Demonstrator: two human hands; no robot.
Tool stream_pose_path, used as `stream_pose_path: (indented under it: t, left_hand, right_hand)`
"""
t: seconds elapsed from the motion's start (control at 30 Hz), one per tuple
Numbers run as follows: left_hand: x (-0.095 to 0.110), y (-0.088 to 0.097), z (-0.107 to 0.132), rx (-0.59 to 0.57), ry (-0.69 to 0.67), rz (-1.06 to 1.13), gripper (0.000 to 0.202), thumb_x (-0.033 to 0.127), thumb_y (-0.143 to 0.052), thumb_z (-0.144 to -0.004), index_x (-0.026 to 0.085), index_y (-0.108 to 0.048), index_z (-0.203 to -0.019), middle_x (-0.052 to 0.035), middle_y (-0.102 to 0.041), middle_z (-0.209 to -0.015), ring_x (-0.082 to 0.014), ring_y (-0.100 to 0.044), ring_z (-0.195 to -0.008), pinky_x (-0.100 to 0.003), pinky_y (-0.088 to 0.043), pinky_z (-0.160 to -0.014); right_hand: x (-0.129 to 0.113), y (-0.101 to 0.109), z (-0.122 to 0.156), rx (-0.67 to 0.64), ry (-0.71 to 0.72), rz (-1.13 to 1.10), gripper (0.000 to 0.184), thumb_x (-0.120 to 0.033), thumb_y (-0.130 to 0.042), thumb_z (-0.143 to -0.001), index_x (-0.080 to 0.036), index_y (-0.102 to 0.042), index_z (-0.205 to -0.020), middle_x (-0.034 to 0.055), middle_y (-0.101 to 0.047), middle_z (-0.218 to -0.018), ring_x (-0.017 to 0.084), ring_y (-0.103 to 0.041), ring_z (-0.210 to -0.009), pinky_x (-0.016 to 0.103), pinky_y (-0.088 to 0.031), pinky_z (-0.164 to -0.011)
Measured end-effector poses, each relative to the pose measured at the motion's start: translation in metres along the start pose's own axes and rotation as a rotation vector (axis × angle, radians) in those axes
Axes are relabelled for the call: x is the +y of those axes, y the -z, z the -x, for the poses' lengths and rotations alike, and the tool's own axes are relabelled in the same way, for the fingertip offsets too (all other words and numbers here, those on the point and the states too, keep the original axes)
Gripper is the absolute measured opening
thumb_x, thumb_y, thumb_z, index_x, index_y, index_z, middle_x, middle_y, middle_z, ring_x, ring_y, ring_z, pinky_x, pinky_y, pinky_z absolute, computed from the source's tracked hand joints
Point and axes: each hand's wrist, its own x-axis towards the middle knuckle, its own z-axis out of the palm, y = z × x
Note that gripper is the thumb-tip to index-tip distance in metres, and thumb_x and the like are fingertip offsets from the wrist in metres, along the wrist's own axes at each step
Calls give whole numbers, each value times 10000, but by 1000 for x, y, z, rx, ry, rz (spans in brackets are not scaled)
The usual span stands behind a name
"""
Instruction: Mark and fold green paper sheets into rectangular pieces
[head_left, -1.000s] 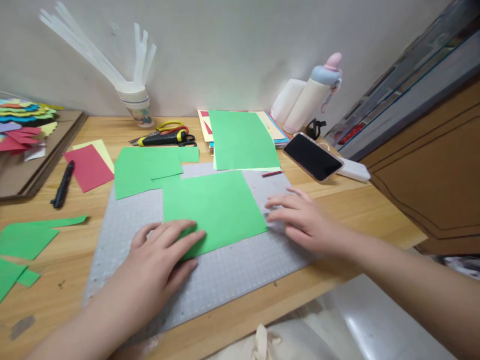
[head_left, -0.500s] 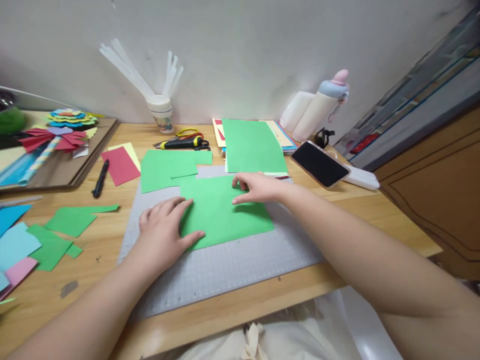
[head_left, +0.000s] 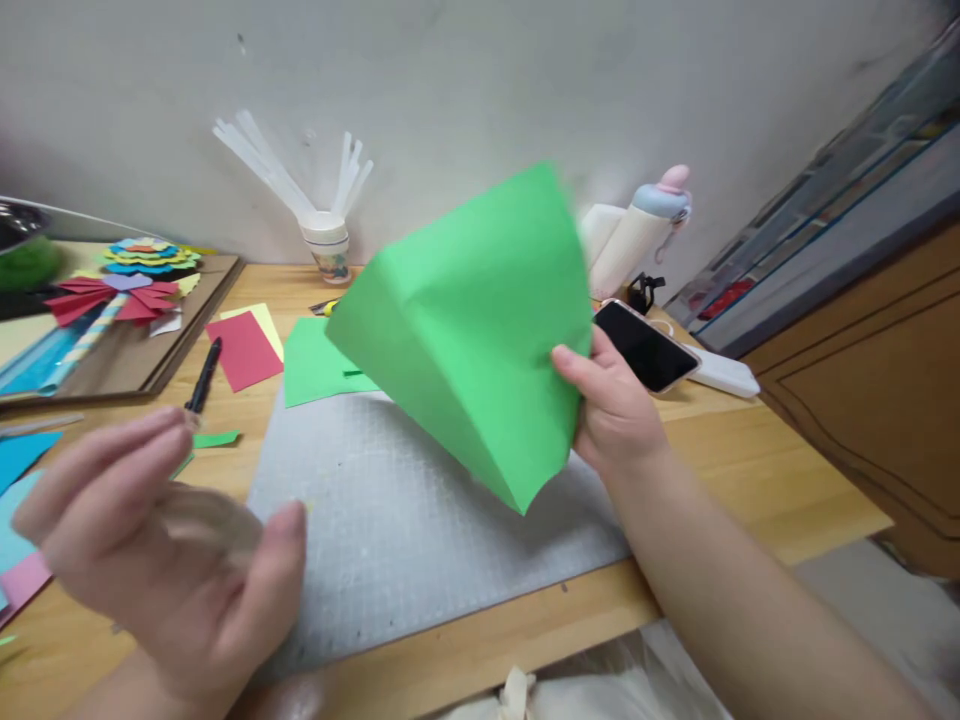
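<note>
A sheet of green paper [head_left: 480,320] is held up and tilted above the grey cutting mat [head_left: 420,540]. My right hand [head_left: 619,405] pinches its right edge, thumb on the near face. A bend runs across the sheet near its left side. My left hand [head_left: 172,560] is raised at the lower left, palm turned up, fingers apart and holding nothing; it is slightly blurred. Behind the sheet, more green paper [head_left: 311,365] lies at the mat's far left corner. The raised sheet hides the paper pile and most of the tools at the back.
Red paper [head_left: 247,350], a black pen [head_left: 204,375] and blue paper scraps [head_left: 26,455] lie at left, near a cardboard board [head_left: 135,365] with paper crafts. A paper cup [head_left: 328,250] holds white strips. At right are a phone [head_left: 645,345] and a bottle [head_left: 637,235].
My right hand has lifted the green sheet off the mat and turned it upright, bending it. My left hand has let go, moved left toward the camera and turned its palm up.
</note>
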Motion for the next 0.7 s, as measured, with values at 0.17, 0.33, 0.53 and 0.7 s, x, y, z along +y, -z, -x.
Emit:
stream_pose_path:
  t: [0.17, 0.33, 0.53, 0.7]
  left_hand:
    - [34, -10, -6, 108, -184, 25, 444, 342, -668, -840, 366, -588, -1276, -44, -614, -1296, -260, -475, -1297, -452, -235, -1154]
    - [33, -11, -1, 72, -255, 36, 388, 181, -573, -902, 342, -613, -1253, -15, -688, -1241, -220, -561, -1212, -438, -182, -1166]
    - [19, -4, 7, -233, -245, -42, 510, 52, -401, -846, 287, -626, -1239, -6, -709, -1220, -252, -568, -1237, -473, -190, -1139]
    - [6, 3, 26, -351, -167, 29, 506, 102, -414, -819, 352, -630, -1203, 27, -726, -1169, -216, -630, -1120, -445, -227, -1089]
  right_hand:
    - [2, -13, 48, 510, -442, -496, 384, -208, -643, -762, -243, -636, -1144, 29, -760, -1019, 250, -679, -1059, 438, -569, -894]
    - [14, -29, 94, 404, -717, -603, 348, -215, -570, -834, -233, -611, -1179, 56, -752, -1087, 244, -691, -1072, 455, -577, -903]
    - [40, -19, 134, -169, -815, -583, 259, -388, -689, -776, -331, -706, -1028, 15, -748, -1107, 271, -687, -1082, 470, -544, -943]
    - [21, 11, 145, -673, -574, -150, 603, -187, -829, -575, -520, -670, -1053, -63, -733, -1127, 260, -719, -999, 369, -583, -807]
